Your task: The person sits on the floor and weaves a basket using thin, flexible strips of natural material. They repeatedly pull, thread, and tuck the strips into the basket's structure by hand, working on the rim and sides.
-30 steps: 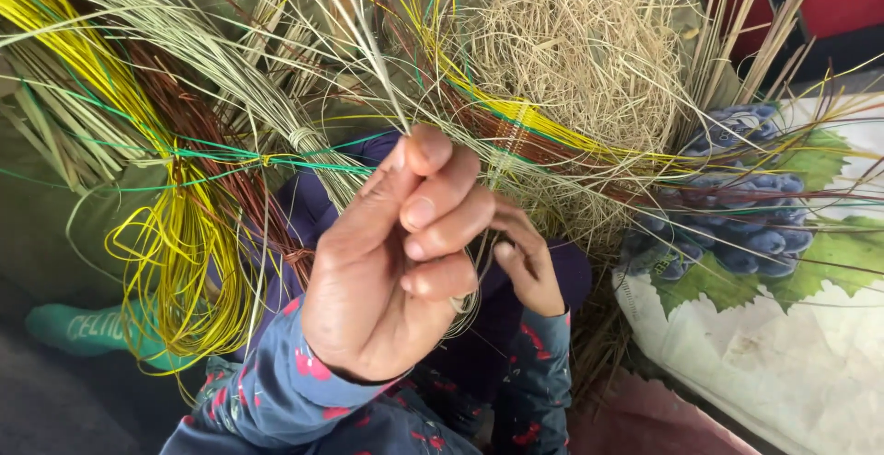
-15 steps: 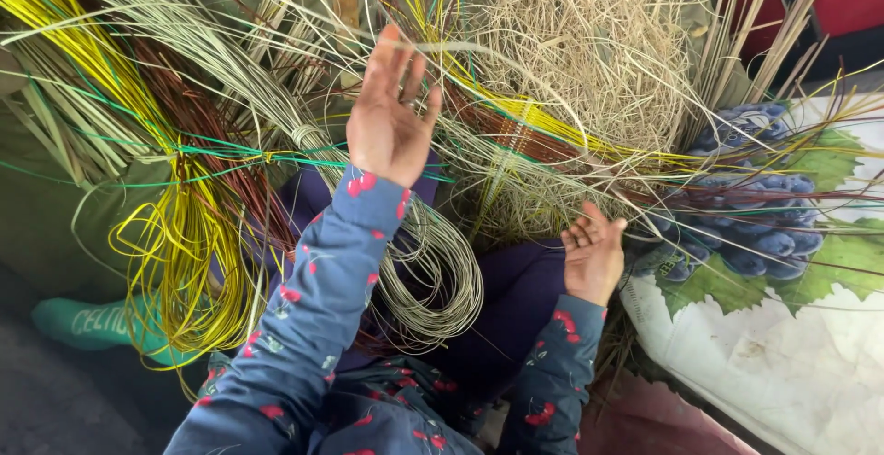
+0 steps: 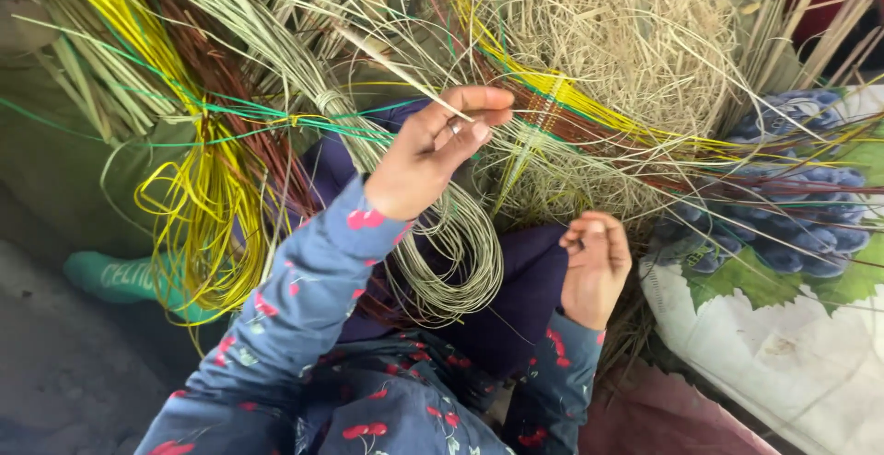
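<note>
Left hand was raised at centre frame, thumb and forefinger pinched on a thin pale strand that ran up and left into the loose fibres; the pinch appeared to keep that one strand apart from the rest. Right hand rested lower, over the dark lap cloth, fingers loosely curled; whether it held a strand could not be told. A pale coil of fibre hung just below the left wrist, looped so its length stayed gathered. Yellow strands hung in a bundle to the left, crossed by green cords. A mass of dry straw lay behind both hands. A sack printed with grapes and leaves stood at right.
</note>
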